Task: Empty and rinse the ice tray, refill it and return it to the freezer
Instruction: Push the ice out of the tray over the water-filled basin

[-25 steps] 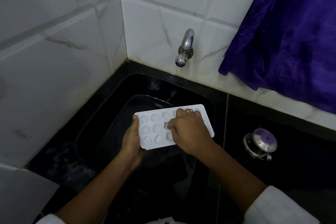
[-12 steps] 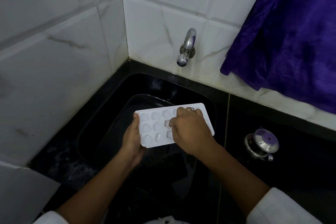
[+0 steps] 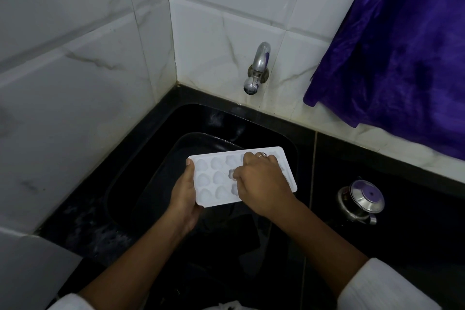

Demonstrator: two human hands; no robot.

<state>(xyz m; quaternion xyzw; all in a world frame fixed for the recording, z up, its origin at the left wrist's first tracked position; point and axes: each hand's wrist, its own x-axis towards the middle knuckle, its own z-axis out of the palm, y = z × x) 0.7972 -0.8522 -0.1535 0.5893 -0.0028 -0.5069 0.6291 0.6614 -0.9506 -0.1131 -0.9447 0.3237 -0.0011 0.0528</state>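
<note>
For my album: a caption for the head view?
Left hand holds white ice tray over black sink; right hand pinches an ice cube.

White ice tray (image 3: 214, 178); black sink (image 3: 141, 184); purple curtain (image 3: 402, 45); white veined tiles (image 3: 75, 58).

Dim, sharp, wide-angle edge distortion

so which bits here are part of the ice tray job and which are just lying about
Job: ice tray, gripped at its end by the left hand; right hand, fingers seemingly pinching an ice cube; tap; sink.
Lying about: lidded steel pot on the counter; purple cloth hanging at the right.
</note>
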